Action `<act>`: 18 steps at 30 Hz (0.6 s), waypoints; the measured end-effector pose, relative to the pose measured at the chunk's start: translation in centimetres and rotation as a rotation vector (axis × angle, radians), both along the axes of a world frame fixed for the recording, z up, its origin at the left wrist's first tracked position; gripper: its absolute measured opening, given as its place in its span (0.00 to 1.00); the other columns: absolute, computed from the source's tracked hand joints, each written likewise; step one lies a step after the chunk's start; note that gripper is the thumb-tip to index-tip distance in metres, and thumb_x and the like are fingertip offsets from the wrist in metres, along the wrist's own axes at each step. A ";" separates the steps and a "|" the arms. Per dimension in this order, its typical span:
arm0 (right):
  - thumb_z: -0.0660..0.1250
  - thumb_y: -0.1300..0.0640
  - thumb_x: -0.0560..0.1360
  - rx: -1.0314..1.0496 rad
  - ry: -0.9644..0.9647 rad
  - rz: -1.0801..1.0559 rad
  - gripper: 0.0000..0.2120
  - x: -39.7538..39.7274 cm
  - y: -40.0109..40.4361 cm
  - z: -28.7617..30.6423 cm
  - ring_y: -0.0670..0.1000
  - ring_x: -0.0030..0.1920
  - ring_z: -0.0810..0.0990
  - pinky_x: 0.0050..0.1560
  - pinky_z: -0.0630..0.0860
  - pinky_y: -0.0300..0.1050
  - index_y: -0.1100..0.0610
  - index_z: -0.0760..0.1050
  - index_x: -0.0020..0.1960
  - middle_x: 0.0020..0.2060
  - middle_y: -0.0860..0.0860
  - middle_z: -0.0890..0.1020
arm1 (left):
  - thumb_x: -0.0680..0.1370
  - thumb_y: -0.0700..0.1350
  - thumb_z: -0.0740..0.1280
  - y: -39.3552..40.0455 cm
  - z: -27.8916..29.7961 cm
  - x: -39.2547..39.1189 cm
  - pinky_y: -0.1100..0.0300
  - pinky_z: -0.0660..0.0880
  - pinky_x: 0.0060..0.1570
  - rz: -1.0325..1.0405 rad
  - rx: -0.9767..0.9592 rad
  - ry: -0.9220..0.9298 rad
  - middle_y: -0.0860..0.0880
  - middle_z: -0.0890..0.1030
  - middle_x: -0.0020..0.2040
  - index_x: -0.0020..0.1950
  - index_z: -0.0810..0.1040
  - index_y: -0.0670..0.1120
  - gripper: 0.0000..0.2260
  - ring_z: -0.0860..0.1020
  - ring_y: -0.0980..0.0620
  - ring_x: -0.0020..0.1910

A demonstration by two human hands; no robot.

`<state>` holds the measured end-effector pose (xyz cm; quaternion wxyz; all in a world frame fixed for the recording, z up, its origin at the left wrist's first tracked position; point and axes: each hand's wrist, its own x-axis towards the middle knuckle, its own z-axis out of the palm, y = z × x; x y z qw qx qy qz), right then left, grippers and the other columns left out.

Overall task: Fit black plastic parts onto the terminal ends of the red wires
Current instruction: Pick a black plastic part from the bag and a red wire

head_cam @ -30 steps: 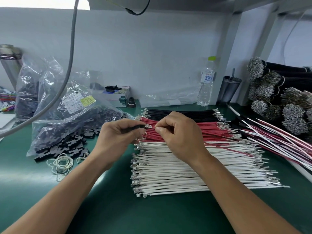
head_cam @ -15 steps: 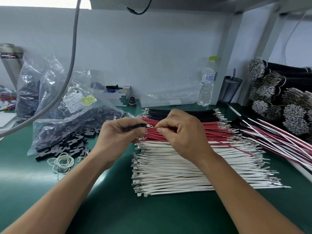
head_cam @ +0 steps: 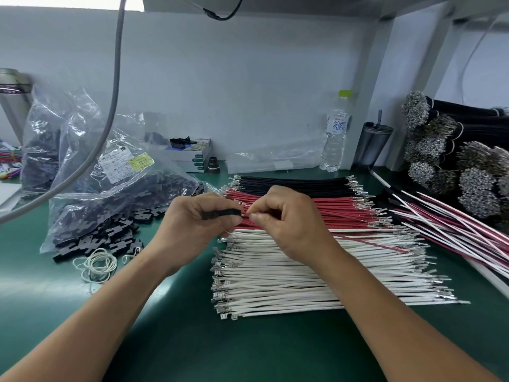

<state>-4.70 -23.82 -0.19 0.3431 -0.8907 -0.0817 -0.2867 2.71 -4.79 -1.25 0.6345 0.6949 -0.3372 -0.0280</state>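
My left hand [head_cam: 192,224] grips a small black plastic part [head_cam: 223,213] between thumb and fingers. My right hand [head_cam: 286,219] pinches one red wire [head_cam: 369,242] near its terminal end, which meets the part's right side; the wire trails right over the white wires. Both hands hover above the stack of red wires [head_cam: 344,210]. More loose black plastic parts [head_cam: 110,238] lie on the green mat to the left.
White wires [head_cam: 303,279] lie in front, black wires [head_cam: 297,183] behind the red ones. A clear bag of black parts [head_cam: 115,188], rubber bands [head_cam: 96,263], a water bottle [head_cam: 334,133], a dark cup [head_cam: 374,142] and wire bundles [head_cam: 454,161] ring the mat.
The terminal's bare metal tip, visible between the hands earlier, now sits against or inside the black part. The hands have come slightly closer together.
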 end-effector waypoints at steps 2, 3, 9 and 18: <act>0.74 0.57 0.74 -0.039 0.009 -0.003 0.02 0.0 0.2 -0.2 0.43 0.40 0.77 0.44 0.77 0.53 0.50 0.85 0.44 0.38 0.42 0.78 | 0.68 0.42 0.77 0.0 0.0 -0.1 0.59 0.81 0.42 0.001 -0.011 0.022 0.39 0.84 0.41 0.49 0.89 0.46 0.10 0.80 0.47 0.37; 0.74 0.56 0.74 -0.041 0.002 -0.002 0.02 0.0 0.2 -0.1 0.43 0.41 0.78 0.45 0.77 0.52 0.50 0.85 0.45 0.38 0.42 0.78 | 0.68 0.42 0.77 -0.1 0.1 -0.2 0.60 0.81 0.42 0.004 -0.029 0.044 0.39 0.85 0.41 0.48 0.89 0.47 0.09 0.80 0.48 0.36; 0.76 0.53 0.73 -0.025 -0.034 -0.054 0.03 -0.2 -0.2 0.3 0.44 0.41 0.79 0.44 0.78 0.53 0.50 0.84 0.42 0.38 0.43 0.80 | 0.66 0.41 0.78 -0.4 0.2 -0.4 0.63 0.81 0.40 0.014 -0.074 0.135 0.40 0.87 0.40 0.46 0.89 0.46 0.09 0.81 0.52 0.34; 0.76 0.58 0.73 -0.026 -0.040 -0.006 0.04 -0.5 0.5 0.4 0.44 0.39 0.77 0.41 0.75 0.45 0.53 0.83 0.40 0.36 0.44 0.78 | 0.66 0.42 0.78 -0.3 0.4 -0.5 0.65 0.80 0.39 0.014 -0.014 0.045 0.42 0.86 0.41 0.48 0.89 0.43 0.11 0.82 0.51 0.34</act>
